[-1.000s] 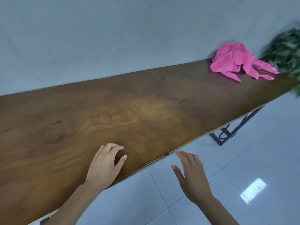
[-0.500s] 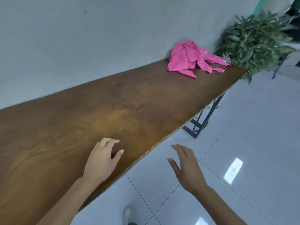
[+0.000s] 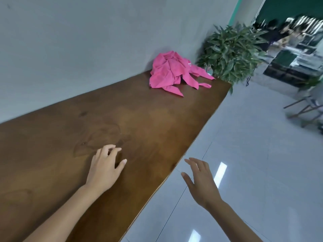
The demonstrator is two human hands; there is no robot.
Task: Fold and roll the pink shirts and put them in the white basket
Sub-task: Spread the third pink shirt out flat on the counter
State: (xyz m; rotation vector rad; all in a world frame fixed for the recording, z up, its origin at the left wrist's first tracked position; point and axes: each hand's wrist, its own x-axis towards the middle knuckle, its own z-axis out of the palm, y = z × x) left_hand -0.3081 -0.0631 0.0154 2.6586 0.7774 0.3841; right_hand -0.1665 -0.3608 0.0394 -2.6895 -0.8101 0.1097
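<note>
A: Hands?
B: Left hand loosely curled over the table, right hand spread over the floor; both hold nothing.
A: Shirts?
B: Shirts heaped well ahead of both hands, beside a plant.

A long brown wooden table stands against a plain grey wall. A leafy green potted plant stands at the table's far end. The floor is glossy light tile with visible grout lines and bright reflections. Metal chair legs appear at right, blurred.
</note>
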